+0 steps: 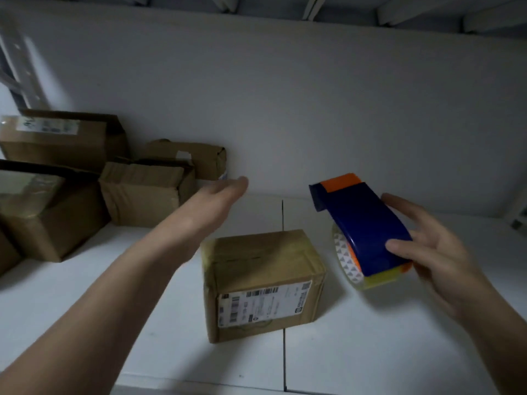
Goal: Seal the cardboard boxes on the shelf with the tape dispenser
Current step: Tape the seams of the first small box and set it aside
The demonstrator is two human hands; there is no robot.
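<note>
Between your two grips, on the shelf (399,337): one small box (262,280) waiting, tape dispenser (368,229) held up beside it

Your right hand (436,252) has its grip wrapped round the dispenser's blue body, thumb on the near face and fingers over the far one, with the roll hanging beneath. That keeps it clear of the shelf and ready to lay down. Its long axis runs from your palm up and away to the left, the orange-topped cutter end pointing at the back wall. The small box stands below and to the left of that grip, not touching it, label toward you, long side across. Your left hand (222,192) has its grip spread flat and holds nothing. It reaches past the box toward the stacked boxes (142,189), likely to fetch the next one
</note>
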